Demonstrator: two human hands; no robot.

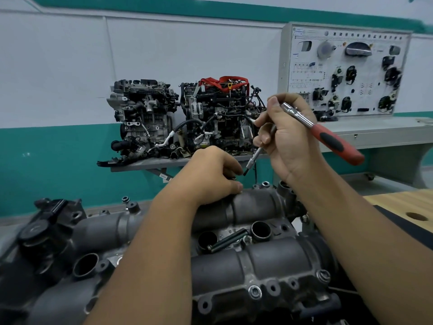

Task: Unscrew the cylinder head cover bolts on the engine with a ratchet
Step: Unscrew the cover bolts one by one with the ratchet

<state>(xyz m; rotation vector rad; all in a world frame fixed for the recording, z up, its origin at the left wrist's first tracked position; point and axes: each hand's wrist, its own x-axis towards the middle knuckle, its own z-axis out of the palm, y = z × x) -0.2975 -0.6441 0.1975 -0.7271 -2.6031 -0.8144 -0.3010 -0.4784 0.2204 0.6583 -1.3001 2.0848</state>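
The right hand (pixel 284 139) is clamped on the red-handled chrome ratchet (pixel 323 133), lifted clear of the dark grey cast cylinder head cover (pixel 257 261) on the surface. The left hand (pixel 210 177) pinches at a far-edge bolt hole — apparently picking out a loosened bolt. Two long bolts (pixel 228 240) lie loose mid-cover; near-edge bolts (pixel 255 291) remain seated — work left.

Open air lies above the cylinder head cover (pixel 246 207) (its far edge especially); 2 loose bolts (pixel 228 240) clutter the valley between its humps.
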